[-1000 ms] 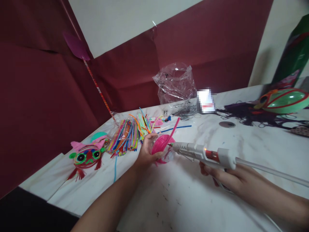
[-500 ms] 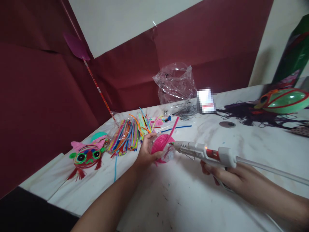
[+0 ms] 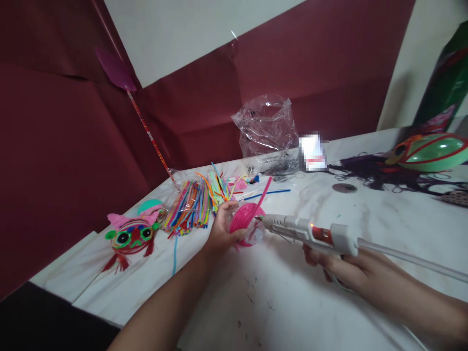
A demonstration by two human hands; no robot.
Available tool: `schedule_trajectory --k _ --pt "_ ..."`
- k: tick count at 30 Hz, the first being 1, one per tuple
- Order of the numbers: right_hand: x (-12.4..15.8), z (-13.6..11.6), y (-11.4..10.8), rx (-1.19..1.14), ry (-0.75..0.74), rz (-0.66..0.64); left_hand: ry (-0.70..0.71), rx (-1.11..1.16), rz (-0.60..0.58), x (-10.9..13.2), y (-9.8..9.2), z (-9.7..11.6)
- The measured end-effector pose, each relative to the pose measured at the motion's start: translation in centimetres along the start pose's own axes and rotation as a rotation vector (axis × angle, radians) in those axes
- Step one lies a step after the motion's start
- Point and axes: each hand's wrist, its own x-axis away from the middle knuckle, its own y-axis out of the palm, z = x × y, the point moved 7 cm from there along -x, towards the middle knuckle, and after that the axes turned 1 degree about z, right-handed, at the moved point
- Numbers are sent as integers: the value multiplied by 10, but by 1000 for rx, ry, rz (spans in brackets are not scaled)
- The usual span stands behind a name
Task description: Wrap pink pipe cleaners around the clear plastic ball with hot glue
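My left hand (image 3: 223, 226) grips a clear, round plastic piece (image 3: 257, 233) whose far side is covered with coiled pink pipe cleaner (image 3: 243, 217). A straight pink end (image 3: 263, 195) of it sticks up and away from the coil. In my right hand (image 3: 338, 265) is a white hot glue gun (image 3: 303, 229), with an orange light lit and a long glue stick (image 3: 409, 257) coming out of its back. The nozzle is right at the coil's edge, by the base of the straight end. Whether it touches cannot be seen.
Bundled colourful pipe cleaners (image 3: 188, 207) lie beyond my left hand. A decorated animal face (image 3: 133, 236) sits at the left. Behind stand a crumpled clear bag (image 3: 266, 129) and a blurred bright object (image 3: 312, 152). A green balloon-like craft (image 3: 435, 152) with dark strings lies at right.
Almost nothing differs. Both hands keep their grip, and the glue gun's nozzle stays at the pink coil.
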Motion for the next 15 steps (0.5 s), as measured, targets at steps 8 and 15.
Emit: schedule_trajectory --k 8,15 --pt "2 -4 1 -60 21 -70 4 3 8 0 1 0" --pt "-10 9 -8 171 -120 29 -82 91 147 -2 -14 -8"
